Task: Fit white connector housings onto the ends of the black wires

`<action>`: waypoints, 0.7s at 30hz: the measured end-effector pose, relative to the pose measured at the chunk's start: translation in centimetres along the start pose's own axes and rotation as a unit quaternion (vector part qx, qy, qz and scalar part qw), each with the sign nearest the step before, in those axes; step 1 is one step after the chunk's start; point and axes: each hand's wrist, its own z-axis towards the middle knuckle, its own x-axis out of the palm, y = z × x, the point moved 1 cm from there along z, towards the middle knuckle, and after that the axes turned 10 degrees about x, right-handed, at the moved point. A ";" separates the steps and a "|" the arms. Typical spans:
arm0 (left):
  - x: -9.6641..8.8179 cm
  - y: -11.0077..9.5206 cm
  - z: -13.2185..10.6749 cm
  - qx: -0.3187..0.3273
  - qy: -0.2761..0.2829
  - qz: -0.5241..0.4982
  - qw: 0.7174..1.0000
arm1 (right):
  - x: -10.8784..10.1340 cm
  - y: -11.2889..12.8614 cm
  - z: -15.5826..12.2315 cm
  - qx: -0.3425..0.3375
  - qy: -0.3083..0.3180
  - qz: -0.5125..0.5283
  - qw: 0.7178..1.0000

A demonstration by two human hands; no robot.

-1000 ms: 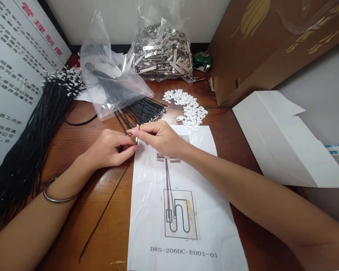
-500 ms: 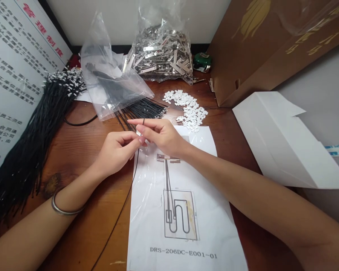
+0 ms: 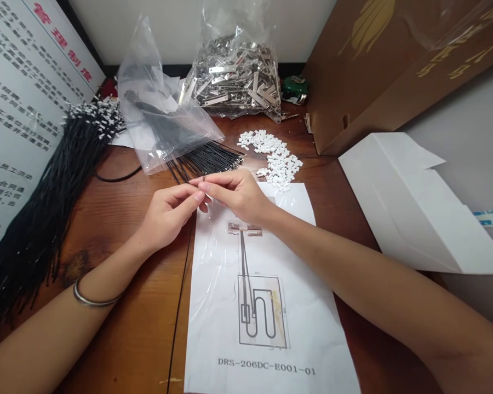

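Note:
My left hand [image 3: 166, 216] is closed in a pinch, its thumb and fingers meeting the fingertips of my right hand [image 3: 242, 194]. Between them they grip a thin black wire [image 3: 182, 284], which runs down from the fingers along the left edge of a printed sheet. A short dark end of it pokes up above my right thumb. Whatever else lies between the fingertips is hidden. Just beyond the hands is a bundle of black wires [image 3: 213, 156] with metal-tipped ends, partly under a clear plastic bag [image 3: 148, 131]. Small white plastic housings [image 3: 281, 164] lie in a pile behind my right hand.
The printed drawing sheet [image 3: 217, 306] lies under my right forearm. A bag of metal strips [image 3: 234, 82] stands at the back beside a green tape measure [image 3: 294, 89]. Left is a large bundle of black wires [image 3: 45, 208]; right are a brown box [image 3: 353, 82] and folded white card [image 3: 419, 213].
The wire's hanging length has swung right, nearer the sheet's edge. Less wire shows above the fingers, and the white piece glimpsed between them is out of sight. My right index finger has drawn in.

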 end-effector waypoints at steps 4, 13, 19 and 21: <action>0.1 -0.3 -0.1 0.003 -0.010 -0.016 1.000 | -0.6 -0.1 0.0 0.019 -0.041 0.032 0.998; 0.4 -0.4 -0.1 -0.028 0.002 -0.048 0.998 | -0.7 0.0 0.1 0.034 -0.043 0.085 0.995; 0.3 -0.1 0.1 -0.034 0.009 -0.017 0.999 | -0.6 -0.6 0.2 0.030 -0.068 0.052 0.996; 0.3 -0.1 0.1 -0.034 0.016 -0.017 0.999 | -0.6 -0.9 0.3 0.026 -0.075 0.032 0.996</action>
